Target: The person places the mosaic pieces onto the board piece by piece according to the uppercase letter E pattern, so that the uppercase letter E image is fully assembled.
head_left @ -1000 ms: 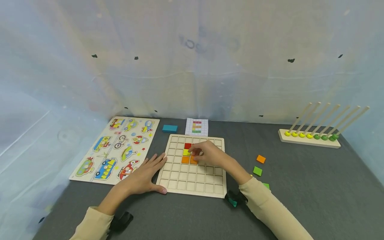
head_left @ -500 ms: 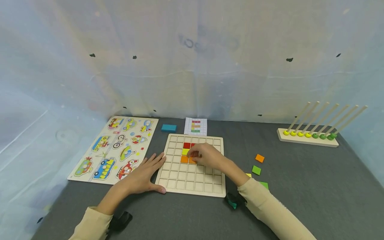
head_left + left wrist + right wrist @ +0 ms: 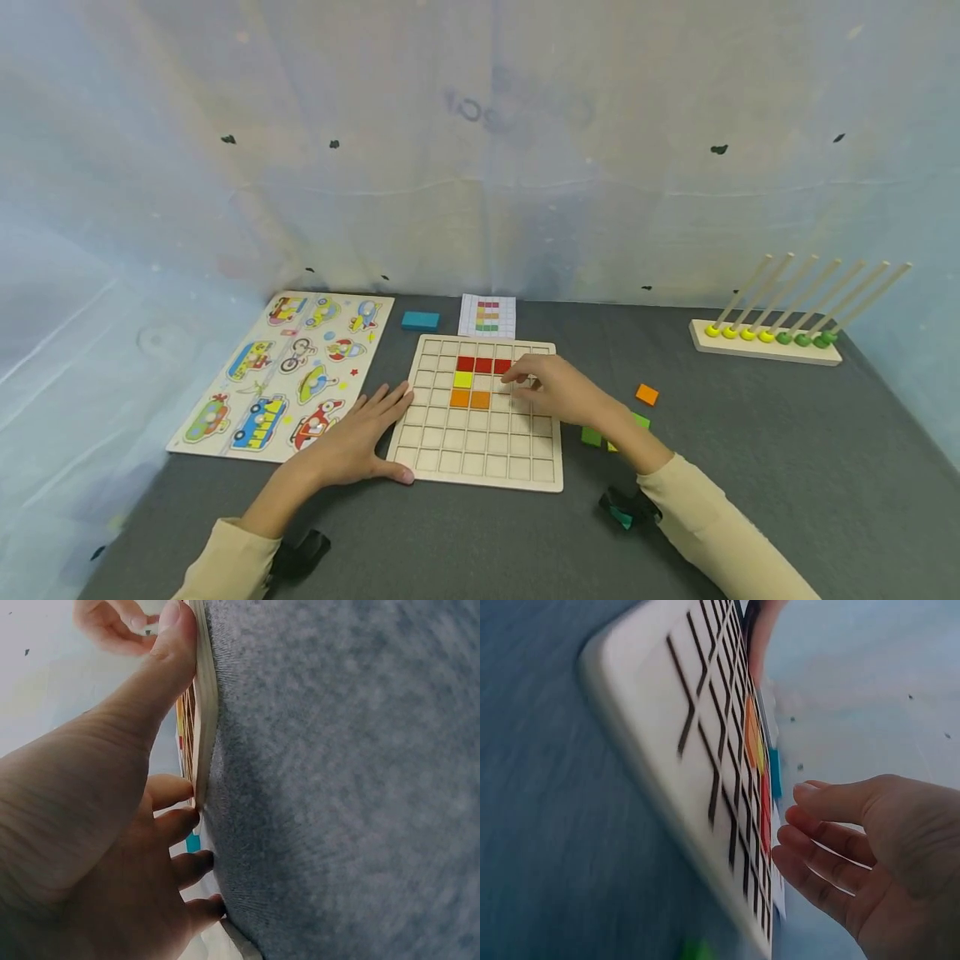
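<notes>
A wooden grid board (image 3: 476, 464) lies on the dark grey cloth. In its cells sit three red tiles (image 3: 483, 365) in a row, one yellow tile (image 3: 462, 380) under the leftmost, and two orange tiles (image 3: 469, 399) below that. My left hand (image 3: 360, 442) rests spread at the board's left side, thumb at the near corner; the left wrist view shows its thumb (image 3: 176, 637) against the board's edge (image 3: 206, 712). Over the right half of the board hovers my right hand (image 3: 558, 387), fingers loosely bent. Thumb and fingertips stand apart with nothing between them in the right wrist view (image 3: 870, 862).
Right of the board lie loose tiles: orange (image 3: 647, 394), green (image 3: 591, 436) and yellow, partly behind my right wrist. A pattern card (image 3: 507, 321) and blue block (image 3: 420, 321) sit behind it. A vehicle puzzle (image 3: 281, 383) is at left, a bead-and-peg counting stand (image 3: 765, 347) at far right.
My right hand has moved right, off the coloured tiles, uncovering the red row and the second orange tile. The left hand stays at the board's edge.
</notes>
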`<state>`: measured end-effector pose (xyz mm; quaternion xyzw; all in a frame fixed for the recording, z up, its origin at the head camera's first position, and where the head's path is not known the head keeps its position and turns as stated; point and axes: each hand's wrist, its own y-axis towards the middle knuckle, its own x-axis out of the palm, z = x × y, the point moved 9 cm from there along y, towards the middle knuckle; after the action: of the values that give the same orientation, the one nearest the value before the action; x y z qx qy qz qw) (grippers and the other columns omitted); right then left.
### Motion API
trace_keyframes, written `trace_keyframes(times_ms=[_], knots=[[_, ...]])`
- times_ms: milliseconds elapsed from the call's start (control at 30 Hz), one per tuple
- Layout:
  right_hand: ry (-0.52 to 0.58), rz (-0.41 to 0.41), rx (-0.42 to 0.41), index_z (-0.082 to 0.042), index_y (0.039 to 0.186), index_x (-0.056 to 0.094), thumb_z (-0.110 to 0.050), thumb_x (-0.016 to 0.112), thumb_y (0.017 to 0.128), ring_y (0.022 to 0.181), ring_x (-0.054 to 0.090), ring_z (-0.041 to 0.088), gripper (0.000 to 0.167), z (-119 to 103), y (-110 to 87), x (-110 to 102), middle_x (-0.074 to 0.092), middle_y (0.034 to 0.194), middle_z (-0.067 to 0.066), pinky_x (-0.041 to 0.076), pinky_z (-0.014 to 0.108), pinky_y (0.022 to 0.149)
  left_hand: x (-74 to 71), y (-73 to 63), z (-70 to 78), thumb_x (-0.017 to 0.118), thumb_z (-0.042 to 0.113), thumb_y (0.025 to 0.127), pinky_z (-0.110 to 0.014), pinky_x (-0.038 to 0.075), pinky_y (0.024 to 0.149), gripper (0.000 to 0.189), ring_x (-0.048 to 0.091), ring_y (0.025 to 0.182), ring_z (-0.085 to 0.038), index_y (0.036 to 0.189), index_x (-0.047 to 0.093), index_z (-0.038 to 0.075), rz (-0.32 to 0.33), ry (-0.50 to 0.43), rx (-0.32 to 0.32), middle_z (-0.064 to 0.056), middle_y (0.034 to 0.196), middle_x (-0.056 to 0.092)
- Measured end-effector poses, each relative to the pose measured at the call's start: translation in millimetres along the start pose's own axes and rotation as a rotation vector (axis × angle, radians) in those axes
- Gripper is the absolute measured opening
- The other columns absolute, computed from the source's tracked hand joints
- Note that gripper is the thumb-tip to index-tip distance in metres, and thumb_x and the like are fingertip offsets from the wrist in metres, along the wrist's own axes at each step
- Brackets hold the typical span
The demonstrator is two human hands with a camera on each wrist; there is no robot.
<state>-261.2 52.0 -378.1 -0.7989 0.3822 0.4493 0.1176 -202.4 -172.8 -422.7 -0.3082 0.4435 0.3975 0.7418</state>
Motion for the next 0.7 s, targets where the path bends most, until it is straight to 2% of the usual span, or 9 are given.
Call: trace_keyframes(times_ms=[267,333,533,700], knots=[[-0.045,0.07,0.039,-0.002,0.113,0.07,-0.003,0.065,0.093,0.091,0.065,0.019,0.021,31,-36.3,-38,0.069,0.104,0.008,0.057,0.034,0.076,0.4,0.4,-1.0,0.07,0.07,0.072,-0.063,0.011,0.116,0.116,0.012,0.147,-0.043,0.156,0.024,0.006,0.001,-0.001,0.001,-0.014,0.162,0.018],[-0.063,0.08,0.064,-0.002,0.113,0.07,-0.003,0.066,0.092,0.092,0.065,0.02,0.021,40,-46.0,-45,0.068,0.105,0.009,0.057,0.035,0.077,1.0,0.1,-1.4,0.07,0.071,0.071,-0.063,0.011,0.116,0.116,0.011,0.147,-0.043,0.156,0.024,0.006,0.0,-0.005,0.0,-0.014,0.162,0.017],[-0.204,0.12,0.141,-0.002,0.114,0.069,-0.003,0.071,0.088,0.098,0.064,0.028,0.026,70,-78.3,-66,0.063,0.118,0.014,0.056,0.042,0.076,0.4,-0.5,-1.9,0.07,0.071,0.071,-0.063,0.011,0.116,0.117,0.012,0.147,-0.043,0.156,0.024,0.005,0.004,-0.002,-0.004,-0.014,0.162,0.018],[-0.215,0.12,0.219,-0.001,0.115,0.068,-0.003,0.071,0.088,0.091,0.062,0.025,0.027,93,-105.7,-79,0.065,0.112,0.014,0.053,0.04,0.071,0.2,0.1,-1.2,0.072,0.07,0.071,-0.063,0.011,0.116,0.116,0.012,0.147,-0.043,0.155,0.025,0.005,-0.002,-0.001,-0.012,-0.014,0.162,0.018]])
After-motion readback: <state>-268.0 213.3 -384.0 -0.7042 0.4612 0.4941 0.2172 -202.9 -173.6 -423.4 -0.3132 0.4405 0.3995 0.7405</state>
